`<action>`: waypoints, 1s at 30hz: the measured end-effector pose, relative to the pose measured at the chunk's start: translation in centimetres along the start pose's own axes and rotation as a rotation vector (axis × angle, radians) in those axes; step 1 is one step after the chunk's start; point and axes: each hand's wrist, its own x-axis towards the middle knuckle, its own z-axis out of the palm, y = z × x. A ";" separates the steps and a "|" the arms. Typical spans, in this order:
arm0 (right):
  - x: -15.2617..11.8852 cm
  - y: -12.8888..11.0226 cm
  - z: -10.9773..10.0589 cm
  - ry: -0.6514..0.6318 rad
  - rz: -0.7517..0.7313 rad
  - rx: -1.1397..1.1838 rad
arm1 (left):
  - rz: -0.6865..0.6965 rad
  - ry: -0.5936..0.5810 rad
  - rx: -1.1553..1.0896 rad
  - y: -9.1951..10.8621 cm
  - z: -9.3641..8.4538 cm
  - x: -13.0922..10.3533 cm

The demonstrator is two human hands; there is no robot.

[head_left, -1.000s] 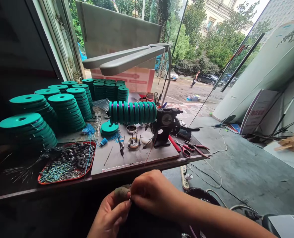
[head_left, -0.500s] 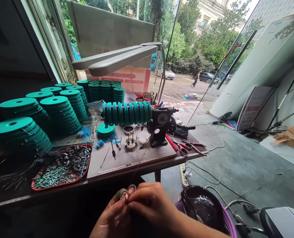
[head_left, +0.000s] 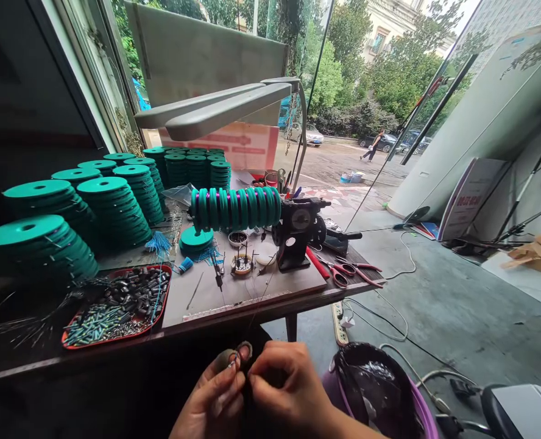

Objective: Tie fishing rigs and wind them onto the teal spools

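Observation:
Below the table's front edge, my left hand is closed in a pinch on a tiny shiny piece, too small to name; its fingertips look covered. Just to its right, my right hand has thumb and forefinger pinched together, and whatever they hold is too fine to make out. Thin lines run from the hands up toward the table. On the board, a dark slim fitting stands near a small round dish of little parts. A row of green spools sits on a black hand-cranked winder.
Stacks of green spools fill the table's left. A red-rimmed tray holds black and blue-green parts. Red-handled scissors and pliers lie at the right. A lamp hangs above. A purple bin stands on the floor.
My right hand has moved right, away from my left, opening a small gap between them. The dark fitting on the board has shifted right and up. A person outside has walked right.

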 end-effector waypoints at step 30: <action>2.6 1.0 -1.9 0.008 -0.677 -0.687 | 0.209 -0.099 0.491 1.0 -0.2 1.2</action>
